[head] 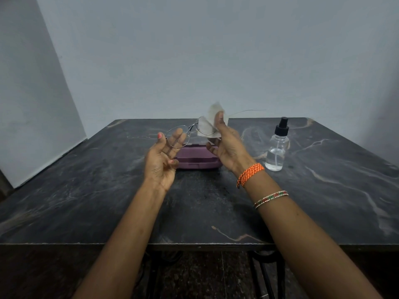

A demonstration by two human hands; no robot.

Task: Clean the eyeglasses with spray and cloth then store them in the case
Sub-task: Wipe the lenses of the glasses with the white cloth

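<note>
Thin metal-framed eyeglasses are held up above the middle of the table. My left hand grips the left lens rim, palm turned up. My right hand pinches a pale cloth over the right lens, thumb in front. One temple arm sticks out to the right. Below both hands a purple glasses case lies on the table, partly hidden; I cannot tell if it is open. A clear spray bottle with a black nozzle stands to the right of my right hand.
The dark marble table reaches to a grey wall at the back. Its front edge runs across the lower part of the view. A white board leans at the far left. Dark metal legs show beneath the table.
</note>
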